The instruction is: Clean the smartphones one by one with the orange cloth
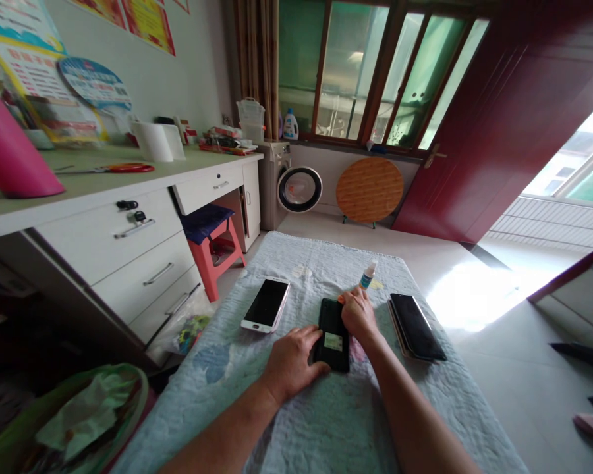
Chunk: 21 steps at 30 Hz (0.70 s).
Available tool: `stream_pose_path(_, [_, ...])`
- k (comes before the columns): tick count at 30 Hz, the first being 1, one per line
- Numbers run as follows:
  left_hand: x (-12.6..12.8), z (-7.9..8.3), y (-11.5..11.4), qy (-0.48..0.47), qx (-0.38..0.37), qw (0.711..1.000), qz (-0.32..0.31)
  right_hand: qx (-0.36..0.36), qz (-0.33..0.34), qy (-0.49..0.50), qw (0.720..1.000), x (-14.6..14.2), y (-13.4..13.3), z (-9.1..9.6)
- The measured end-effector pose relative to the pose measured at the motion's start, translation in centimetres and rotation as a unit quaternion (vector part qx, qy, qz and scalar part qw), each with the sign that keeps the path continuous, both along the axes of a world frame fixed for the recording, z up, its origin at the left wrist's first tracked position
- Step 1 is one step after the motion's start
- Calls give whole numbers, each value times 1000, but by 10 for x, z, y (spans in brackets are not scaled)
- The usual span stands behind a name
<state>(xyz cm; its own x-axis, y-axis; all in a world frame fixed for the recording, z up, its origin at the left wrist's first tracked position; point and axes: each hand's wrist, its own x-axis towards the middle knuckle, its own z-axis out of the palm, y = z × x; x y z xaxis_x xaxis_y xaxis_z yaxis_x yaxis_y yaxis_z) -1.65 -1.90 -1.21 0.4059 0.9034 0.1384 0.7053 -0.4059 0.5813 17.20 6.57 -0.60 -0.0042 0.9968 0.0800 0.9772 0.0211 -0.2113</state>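
A black phone with a pale label on its upper face lies on the cloth-covered table. My left hand grips its left side, fingers along the edge and thumb near the lower corner. My right hand is closed over the phone's upper right part. A bit of something orange shows at its fingertips; its kind is hidden. Just beyond that hand stands a small spray bottle with a clear cap. To the left lies a white phone, dark screen up. Stacked dark phones or cases lie to the right.
A light blue quilted cloth covers the table. On the left is a white desk with scissors, a paper roll and a pink bottle. A red stool and a basket stand beside the table.
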Motion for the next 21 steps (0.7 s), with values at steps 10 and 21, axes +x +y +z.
stream_pose_path(10, [-1,1,0,-16,-6,1000,-2,-5,64,-4,998,-24,10,5])
stream_pose_path(21, [1,2,-3,-8,-4,1000,11,-29,102,-2,994,-27,13,10])
